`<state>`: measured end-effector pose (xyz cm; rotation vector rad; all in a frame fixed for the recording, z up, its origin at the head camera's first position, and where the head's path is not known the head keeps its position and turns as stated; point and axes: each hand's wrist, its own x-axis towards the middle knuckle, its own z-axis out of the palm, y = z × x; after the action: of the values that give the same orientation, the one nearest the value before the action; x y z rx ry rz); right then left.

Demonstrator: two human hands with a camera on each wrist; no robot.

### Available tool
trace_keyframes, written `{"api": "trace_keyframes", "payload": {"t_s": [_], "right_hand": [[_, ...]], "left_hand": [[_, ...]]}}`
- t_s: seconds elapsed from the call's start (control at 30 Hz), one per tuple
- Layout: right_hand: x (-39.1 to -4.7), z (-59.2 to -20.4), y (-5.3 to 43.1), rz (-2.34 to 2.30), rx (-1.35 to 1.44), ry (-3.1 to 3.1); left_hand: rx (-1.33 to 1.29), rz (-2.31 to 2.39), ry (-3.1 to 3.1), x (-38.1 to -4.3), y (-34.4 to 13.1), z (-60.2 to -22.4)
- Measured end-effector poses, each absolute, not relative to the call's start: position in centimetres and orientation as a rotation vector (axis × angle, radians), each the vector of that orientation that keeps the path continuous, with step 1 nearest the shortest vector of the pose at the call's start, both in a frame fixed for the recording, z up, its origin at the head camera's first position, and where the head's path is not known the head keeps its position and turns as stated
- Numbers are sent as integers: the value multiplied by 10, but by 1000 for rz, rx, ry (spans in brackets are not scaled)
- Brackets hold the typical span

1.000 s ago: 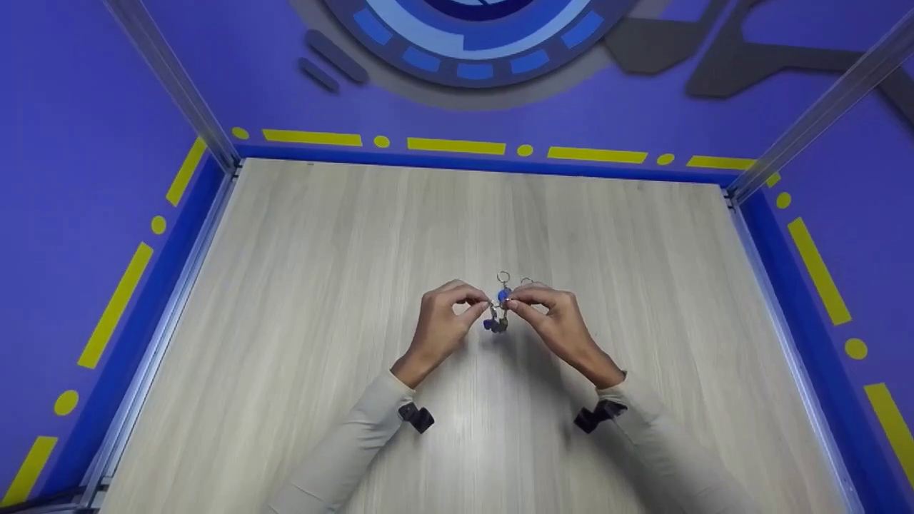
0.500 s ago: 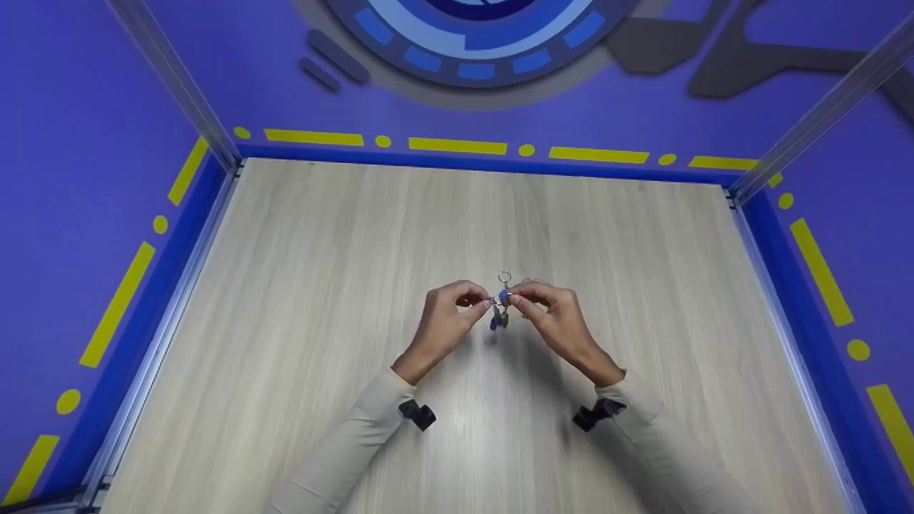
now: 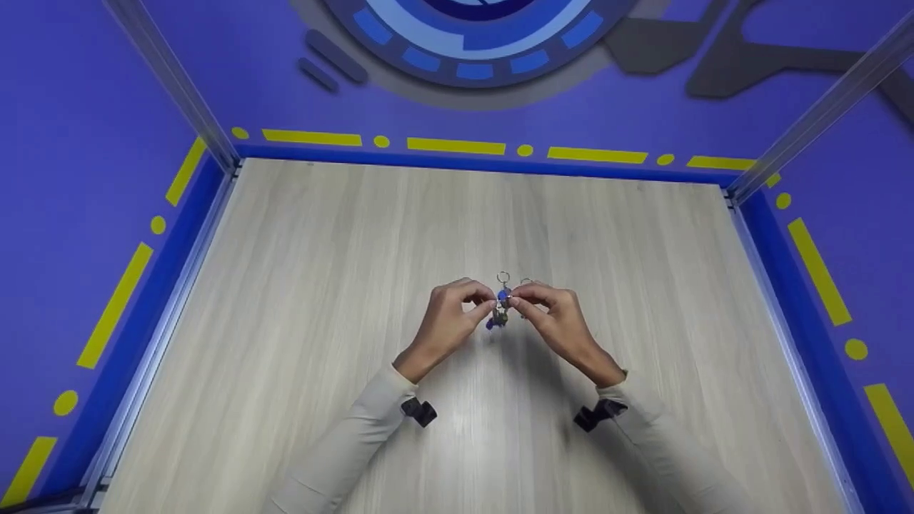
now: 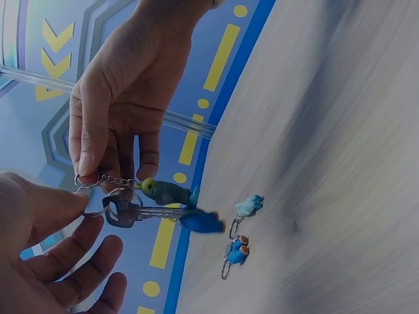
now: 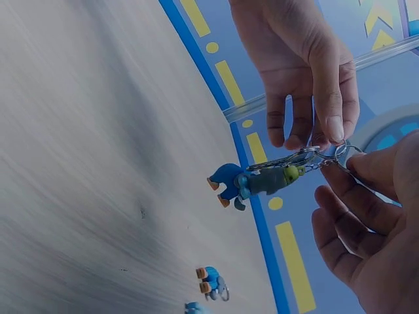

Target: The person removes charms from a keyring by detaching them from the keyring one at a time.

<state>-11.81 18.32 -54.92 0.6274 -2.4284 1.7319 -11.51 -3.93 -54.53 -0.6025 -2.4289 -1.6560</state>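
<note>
My left hand (image 3: 453, 318) and right hand (image 3: 553, 314) meet above the table, fingertips close together. Each pinches metal between thumb and fingers: a split key ring (image 4: 95, 208) and a linked ring with a short chain (image 5: 314, 166). A metal key (image 4: 124, 210) hangs off the rings, along with a small figure charm with a green head and grey body (image 4: 167, 191). A blue figure charm (image 4: 201, 222) overlaps the key's tip in the left wrist view. Fingertips hide part of where the rings join.
Two more figure keychains lie on the wood-grain table (image 3: 343, 250): a pale blue one (image 4: 249, 205) and a blue one with orange feet (image 4: 237, 250), each with a ring. Blue panels with yellow dashes (image 3: 457, 145) border the table's back and sides.
My left hand has shifted slightly right, closer to the right hand. The dangling key and charms have swung and turned beneath the fingers. My right hand has stayed almost still.
</note>
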Motion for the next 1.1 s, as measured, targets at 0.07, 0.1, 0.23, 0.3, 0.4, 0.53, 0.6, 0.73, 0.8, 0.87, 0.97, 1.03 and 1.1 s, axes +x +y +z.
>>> {"api": "trace_keyframes", "payload": {"t_s": [0.07, 0.1, 0.23, 0.3, 0.4, 0.53, 0.6, 0.73, 0.8, 0.87, 0.97, 1.03, 1.1], "right_hand": [[-118, -549, 183, 1734, 634, -2411], [-118, -549, 183, 1733, 641, -2399], [-117, -548, 182, 1715, 684, -2367], [-117, -547, 182, 1702, 702, -2359], [-117, -546, 181, 1685, 713, -2354], [-117, -547, 182, 1692, 694, -2343], [-116, -547, 182, 1707, 680, -2341], [-115, -548, 181, 1742, 654, -2358], [-114, -548, 180, 1757, 647, -2371], [-114, -548, 180, 1765, 641, -2380], [-115, -548, 180, 1765, 633, -2391], [-115, -549, 179, 1748, 636, -2401], [-115, -550, 180, 1733, 654, -2402]], "left_hand": [[-584, -1683, -2422, -115, -40, -546], [-574, -1703, -2416, -116, -40, -547], [-534, -1783, -2401, -116, -43, -549], [-524, -1815, -2394, -115, -45, -549], [-504, -1871, -2367, -115, -47, -550], [-443, -1987, -2307, -115, -47, -550], [-410, -2039, -2298, -115, -47, -550], [-394, -2044, -2347, -114, -48, -551], [-413, -2000, -2388, -115, -48, -551], [-447, -1945, -2422, -115, -48, -551], [-490, -1872, -2444, -117, -48, -549], [-526, -1835, -2444, -118, -47, -548], [-570, -1804, -2443, -118, -46, -548]]}}
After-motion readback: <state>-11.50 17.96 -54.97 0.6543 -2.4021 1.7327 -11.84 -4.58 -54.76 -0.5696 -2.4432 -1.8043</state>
